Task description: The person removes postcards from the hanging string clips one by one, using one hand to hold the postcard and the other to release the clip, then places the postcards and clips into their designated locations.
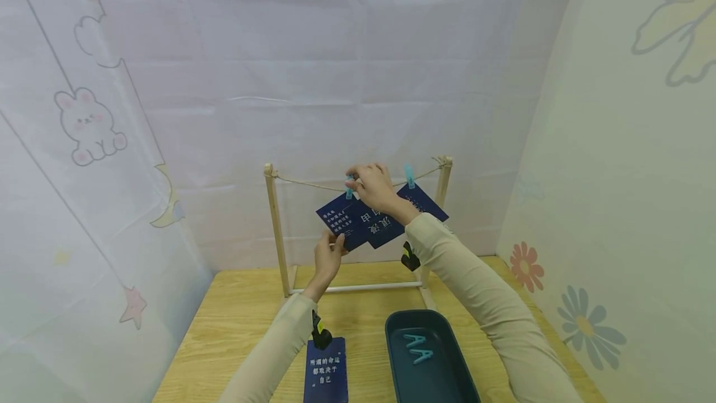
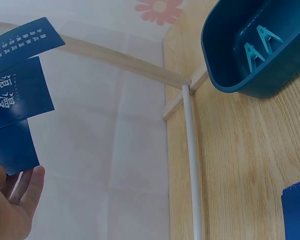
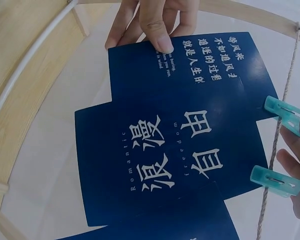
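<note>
Three dark blue cards with white lettering overlap below a rope [image 1: 304, 184]. My left hand [image 1: 327, 259] pinches the lower edge of the leftmost card [image 1: 338, 213], thumb in front and fingers behind. At that card's top edge, my right hand [image 1: 376, 186] pinches a light blue clothespin [image 3: 285, 114] on the rope. A second clothespin [image 3: 275, 181] grips the middle card [image 3: 150, 160] beside my right fingers. Another clothespin [image 1: 410, 176] holds the rightmost card [image 1: 425, 202]. In the right wrist view my right hand is partly cut off.
The rope spans two wooden posts [image 1: 276, 229] joined low down by a white rod [image 1: 358, 288]. A dark teal tray [image 1: 393, 353] with two clothespins [image 2: 260, 47] stands front right on the wooden table [image 1: 224, 328]. Left of it lies another blue card [image 1: 325, 384].
</note>
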Motion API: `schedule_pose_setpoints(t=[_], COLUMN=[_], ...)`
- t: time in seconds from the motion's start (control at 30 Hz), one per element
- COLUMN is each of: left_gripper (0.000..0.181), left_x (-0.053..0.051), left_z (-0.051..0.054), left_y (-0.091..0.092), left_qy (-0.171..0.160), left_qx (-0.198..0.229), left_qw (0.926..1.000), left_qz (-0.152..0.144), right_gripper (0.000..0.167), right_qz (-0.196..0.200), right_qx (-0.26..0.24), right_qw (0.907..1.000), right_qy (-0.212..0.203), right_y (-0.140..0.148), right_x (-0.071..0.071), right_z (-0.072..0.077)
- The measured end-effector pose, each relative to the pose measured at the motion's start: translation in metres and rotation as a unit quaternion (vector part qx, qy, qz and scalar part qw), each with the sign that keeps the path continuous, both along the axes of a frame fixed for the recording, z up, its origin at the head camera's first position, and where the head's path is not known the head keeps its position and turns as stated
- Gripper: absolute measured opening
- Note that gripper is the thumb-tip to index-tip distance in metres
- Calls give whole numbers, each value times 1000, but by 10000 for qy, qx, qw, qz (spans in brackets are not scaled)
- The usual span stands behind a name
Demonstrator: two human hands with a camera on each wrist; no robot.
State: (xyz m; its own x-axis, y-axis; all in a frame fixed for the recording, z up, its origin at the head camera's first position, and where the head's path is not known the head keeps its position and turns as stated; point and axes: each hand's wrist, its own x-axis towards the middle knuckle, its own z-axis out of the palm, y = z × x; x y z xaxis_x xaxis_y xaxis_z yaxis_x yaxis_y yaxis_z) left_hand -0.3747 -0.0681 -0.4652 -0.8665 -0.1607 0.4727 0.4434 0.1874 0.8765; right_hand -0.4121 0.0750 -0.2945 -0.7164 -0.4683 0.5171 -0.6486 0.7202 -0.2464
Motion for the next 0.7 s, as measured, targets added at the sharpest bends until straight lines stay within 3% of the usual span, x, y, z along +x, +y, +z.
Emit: schedule_pose_setpoints(t=[0.27, 0.5, 0.7], left_gripper=[8, 8, 7], left_x=[0, 0, 0], left_z=[2, 3, 2], left_y=[0, 0, -1], left_qy=[-77, -127, -47], left_qx=[79, 18, -12], left_qw=[9999, 9999, 10000], left_qz=[-9, -10, 26], right_gripper=[21, 27, 24], right_qz=[-39, -95, -113], right_qx=[-296, -681, -786], right_qw=[9994, 9970, 9965], right_qy=[-178, -364, -273], right_y=[-3, -6, -7], right_x=[4, 4, 3], right_z=[3, 3, 1])
